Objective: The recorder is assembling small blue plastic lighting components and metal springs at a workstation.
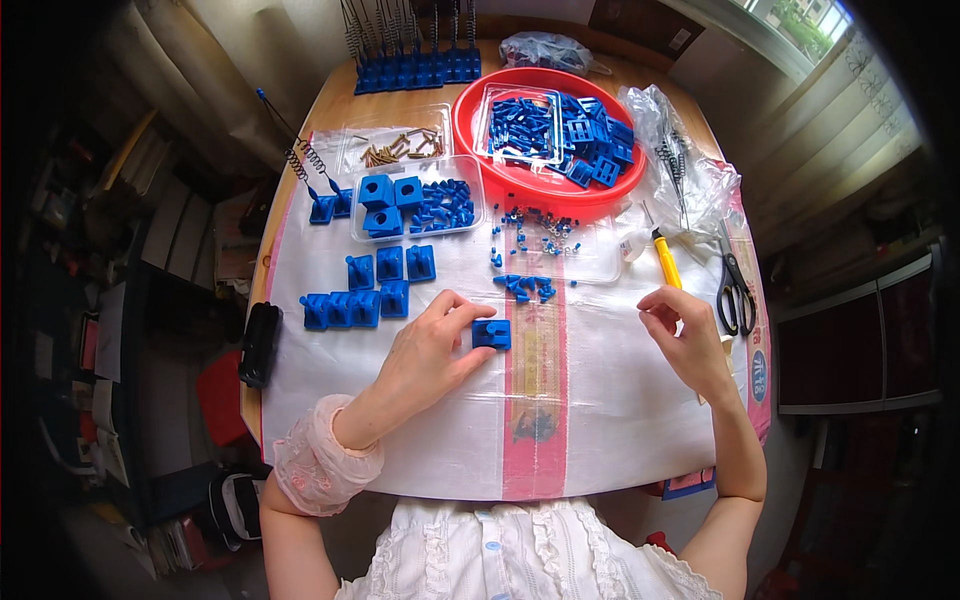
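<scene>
My left hand point(430, 345) is closed lightly on a small blue plastic block with a raised peg point(491, 335), thumb and forefinger at its left side. The block rests on the white sheet. My right hand point(688, 335) hovers to the right, its fingertips drawn together; whatever they may hold is too small to make out. Just beyond it lies a screwdriver with a yellow handle point(666, 260). Several similar blue blocks point(365, 300) stand in rows left of my left hand. Small blue plastic pieces point(524, 288) form a loose pile ahead of the held block.
A red basin point(462, 130) holds blue parts and a clear box. Left of it sit a clear tub point(478, 215) of blue cubes and pegs, and brass-coloured screws point(400, 150). Scissors point(736, 295) lie at right, a black case point(261, 345) at left. Blue bases with springs point(415, 70) stand behind.
</scene>
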Available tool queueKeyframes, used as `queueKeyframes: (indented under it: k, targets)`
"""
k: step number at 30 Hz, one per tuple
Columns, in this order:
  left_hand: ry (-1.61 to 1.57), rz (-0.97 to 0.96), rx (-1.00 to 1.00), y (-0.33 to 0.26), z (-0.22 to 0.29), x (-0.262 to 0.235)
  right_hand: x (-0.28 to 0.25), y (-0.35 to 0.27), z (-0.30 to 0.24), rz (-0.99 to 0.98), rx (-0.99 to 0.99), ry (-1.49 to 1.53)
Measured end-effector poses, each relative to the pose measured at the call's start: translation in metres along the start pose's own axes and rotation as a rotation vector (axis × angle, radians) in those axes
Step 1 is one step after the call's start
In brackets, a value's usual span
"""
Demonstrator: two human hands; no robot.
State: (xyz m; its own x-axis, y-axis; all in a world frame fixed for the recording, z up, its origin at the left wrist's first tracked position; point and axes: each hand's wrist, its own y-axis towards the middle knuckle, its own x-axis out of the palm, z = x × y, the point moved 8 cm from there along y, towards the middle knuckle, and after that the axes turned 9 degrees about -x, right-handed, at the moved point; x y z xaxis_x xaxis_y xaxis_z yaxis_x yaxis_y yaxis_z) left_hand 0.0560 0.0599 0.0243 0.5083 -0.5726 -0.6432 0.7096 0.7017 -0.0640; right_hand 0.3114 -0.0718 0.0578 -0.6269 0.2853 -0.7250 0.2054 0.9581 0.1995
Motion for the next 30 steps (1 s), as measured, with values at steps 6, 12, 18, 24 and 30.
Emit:
queueKeyframes:
  k: [6,12,18,24,30]
  targets:
    - [-0.001,0.037,0.029,-0.001,0.013,-0.01,-0.04,0.005,0.026,0.204,0.038,-0.136]
    - [-0.074,0.178,0.141,-0.001,0.021,-0.017,-0.097,0.016,0.063,0.398,0.075,-0.314]
    - [-0.107,0.287,0.196,0.001,0.019,-0.022,-0.102,0.08,0.098,0.39,0.102,-0.602]
    - [-0.143,0.322,0.236,-0.001,0.017,-0.022,-0.086,0.131,0.151,0.149,0.352,-0.655]
    - [-0.156,0.324,0.245,-0.001,0.015,-0.022,-0.081,0.139,0.168,0.09,0.402,-0.568]
